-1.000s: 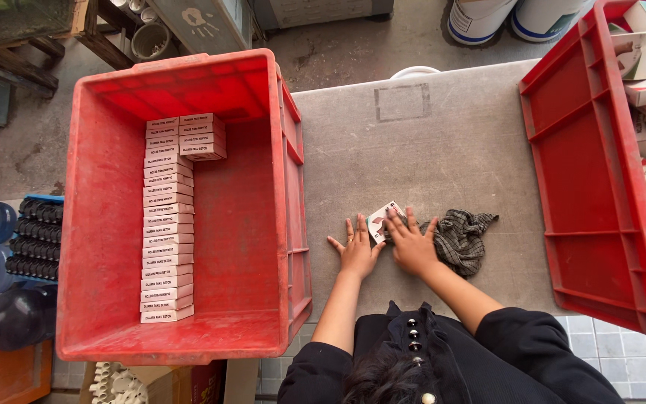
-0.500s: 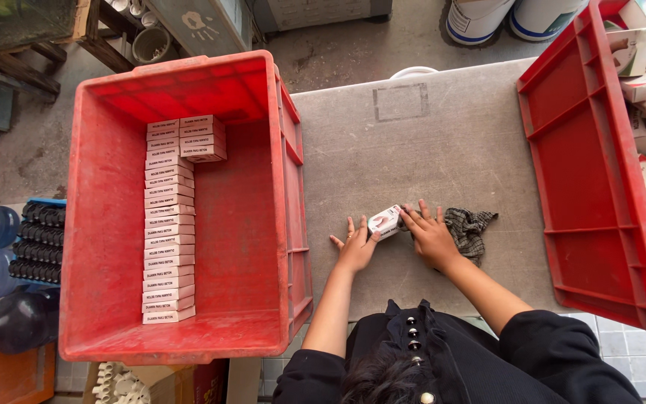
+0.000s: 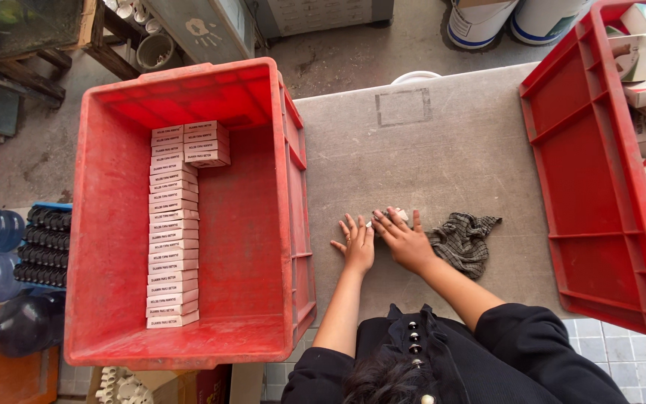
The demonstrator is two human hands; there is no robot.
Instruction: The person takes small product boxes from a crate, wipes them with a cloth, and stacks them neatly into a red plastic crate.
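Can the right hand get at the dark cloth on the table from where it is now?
Probably yes. The right hand rests on the table directly beside the dark cloth, with nothing between them, though its fingers cover a small white box.

Bare grey tabletop [image 3: 428, 150] lay open beyond both hands — room to pass forward. To the left, the tall wall of a red crate [image 3: 297, 217] stood near the left hand [image 3: 357, 247]. Just right of the right hand [image 3: 407, 241], a crumpled checked cloth [image 3: 463, 241] lay in the way — farther right, a second red crate [image 3: 577, 187].
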